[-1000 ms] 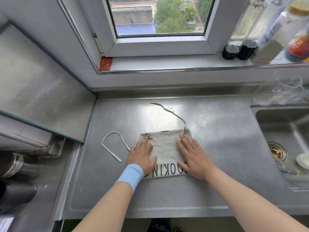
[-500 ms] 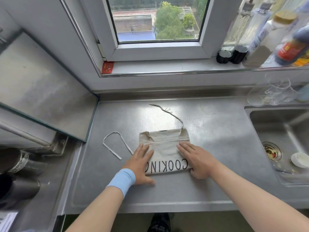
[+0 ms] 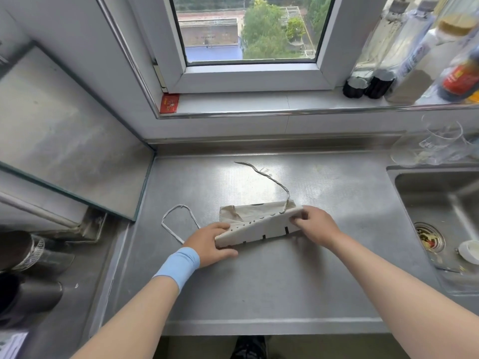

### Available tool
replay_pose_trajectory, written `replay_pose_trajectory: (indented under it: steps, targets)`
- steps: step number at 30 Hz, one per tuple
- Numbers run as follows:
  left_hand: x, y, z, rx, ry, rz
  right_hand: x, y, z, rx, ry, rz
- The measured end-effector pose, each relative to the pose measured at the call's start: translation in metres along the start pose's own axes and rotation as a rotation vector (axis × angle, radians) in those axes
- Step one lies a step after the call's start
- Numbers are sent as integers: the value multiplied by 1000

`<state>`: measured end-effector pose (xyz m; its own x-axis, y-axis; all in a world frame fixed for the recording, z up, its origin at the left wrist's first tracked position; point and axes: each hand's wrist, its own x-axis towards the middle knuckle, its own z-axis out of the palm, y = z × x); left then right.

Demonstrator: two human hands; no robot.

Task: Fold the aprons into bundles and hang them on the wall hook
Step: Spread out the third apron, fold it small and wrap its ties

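Both forearms reach forward. Left hand [image 3: 208, 242] pinches the apron [image 3: 259, 228] at its left end; right hand [image 3: 316, 225] grips the right end, fingers curled.

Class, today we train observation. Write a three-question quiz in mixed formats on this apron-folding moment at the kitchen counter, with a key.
1. True or false: the left hand and the right hand both grip the apron, lifting its near edge off the counter.
2. Where does the looped strap lie? A: left of the apron. B: right of the apron. C: under the apron.
3. Fill in: the left wrist wears a ___ band.
Key: 1 true; 2 A; 3 blue.
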<state>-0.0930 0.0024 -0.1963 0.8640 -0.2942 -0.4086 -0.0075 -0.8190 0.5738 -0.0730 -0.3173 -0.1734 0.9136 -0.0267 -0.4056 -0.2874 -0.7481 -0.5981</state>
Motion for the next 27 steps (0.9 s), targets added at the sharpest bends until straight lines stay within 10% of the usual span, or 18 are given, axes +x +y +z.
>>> replay_pose_trajectory:
  steps: [10,13,16,22,27]
  targets:
    - [39,32,7,-228,436,-293,22,-11,34,109,179,191]
    - [50,47,20,188,645,-71,21,-15,41,121,248,165]
    - [62,61,39,416,518,171,19,-15,45,122,326,110]
    - [80,57,42,548,279,90,23,-7,49,-18,366,-1]
    - [93,47,27,510,243,200,23,-7,50,-568,399,-327]
